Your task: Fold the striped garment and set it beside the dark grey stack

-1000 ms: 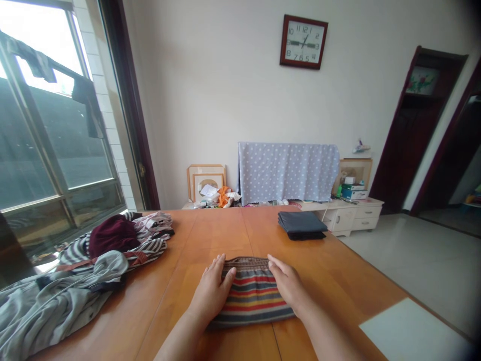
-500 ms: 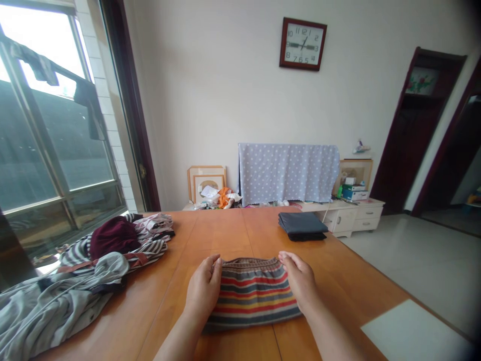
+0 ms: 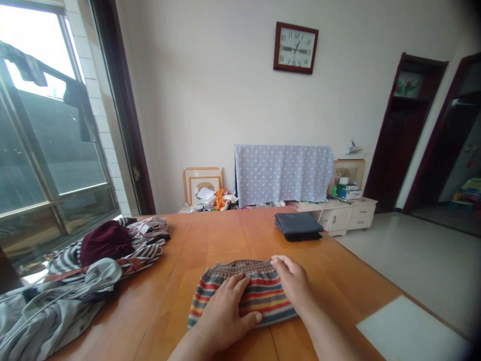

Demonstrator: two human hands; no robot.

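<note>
Striped shorts in grey, red and yellow, with a gathered brown waistband, lie on the wooden table in front of me. The waistband faces away from me. My left hand rests on the left half of the cloth, fingers stretched out and thumb apart. At the right end of the waistband, my right hand pinches the edge between thumb and fingers. Both hands hide part of the stripes.
On the table's left lies a heap of loose clothes, with a grey garment nearer me. Folded dark cloth sits toward the far right edge. A pale sheet covers the near right corner. Behind stands a low white cabinet.
My left hand has let go of the waistband's left corner and moved onto the fabric, laid out flat. My right hand still pinches the right corner. The view has turned slightly right.
</note>
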